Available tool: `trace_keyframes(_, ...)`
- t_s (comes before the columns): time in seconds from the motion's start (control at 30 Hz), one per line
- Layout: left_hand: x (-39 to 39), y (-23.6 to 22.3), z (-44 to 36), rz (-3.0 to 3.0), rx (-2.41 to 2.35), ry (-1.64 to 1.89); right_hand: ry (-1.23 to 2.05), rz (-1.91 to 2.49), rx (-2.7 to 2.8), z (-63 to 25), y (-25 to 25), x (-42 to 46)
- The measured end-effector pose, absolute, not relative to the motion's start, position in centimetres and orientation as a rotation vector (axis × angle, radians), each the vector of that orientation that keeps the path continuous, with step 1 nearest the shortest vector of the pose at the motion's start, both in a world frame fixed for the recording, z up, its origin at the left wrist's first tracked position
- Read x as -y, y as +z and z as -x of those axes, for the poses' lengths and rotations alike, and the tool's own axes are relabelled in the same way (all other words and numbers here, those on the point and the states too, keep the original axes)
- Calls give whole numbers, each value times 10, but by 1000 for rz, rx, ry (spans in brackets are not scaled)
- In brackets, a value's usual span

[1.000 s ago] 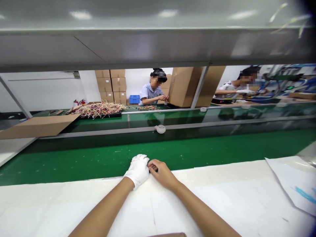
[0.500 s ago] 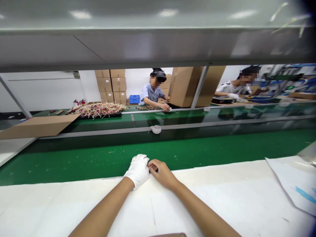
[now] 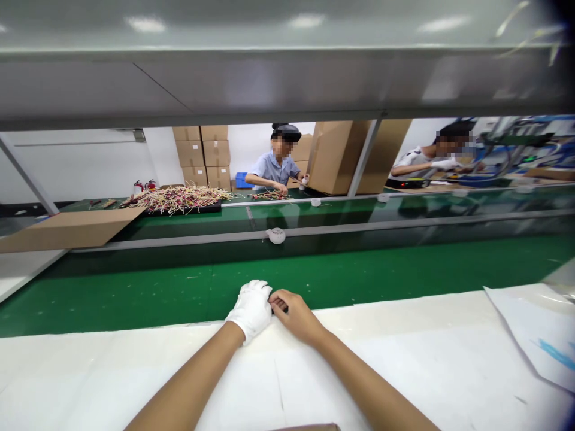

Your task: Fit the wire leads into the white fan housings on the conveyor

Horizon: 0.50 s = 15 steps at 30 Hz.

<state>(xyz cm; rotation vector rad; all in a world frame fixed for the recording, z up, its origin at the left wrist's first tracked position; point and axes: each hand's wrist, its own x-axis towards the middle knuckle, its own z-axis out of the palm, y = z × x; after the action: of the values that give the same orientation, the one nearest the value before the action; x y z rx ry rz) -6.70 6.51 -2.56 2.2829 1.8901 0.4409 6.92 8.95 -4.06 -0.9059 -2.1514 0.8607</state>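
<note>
My left hand [image 3: 251, 306], in a white glove, rests at the near edge of the green conveyor belt [image 3: 148, 299]. Its fingers are bent forward and down, closed, with the tips out of sight. Close against it on the right is my bare right hand [image 3: 291, 308], fingers curled in and touching or almost touching the glove. Anything held between the two hands is hidden. Beyond them, a round white plastic part [image 3: 277, 236] with a small neck sits on the belt, near the grey rail [image 3: 345, 228].
White sheeting [image 3: 188, 359] covers the near table, with a loose paper [image 3: 534, 329] at right. A cardboard flap [image 3: 72, 228] juts in at left. Opposite are a wire pile [image 3: 179, 199], two co-workers [image 3: 276, 167] and a large carton [image 3: 335, 158]. A shelf [image 3: 269, 84] hangs overhead.
The round white part has shifted slightly left along the belt. Across the line, one co-worker's hand has left a white part and moved to the wires; the other's gloved hand has risen. My hands stay still.
</note>
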Motion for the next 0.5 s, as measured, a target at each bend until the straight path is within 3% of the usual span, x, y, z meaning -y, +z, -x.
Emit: trace_keyframes(0.5,-64,-24,66,-2279,-1888,447,857,905,2155,-69,-40,-89)
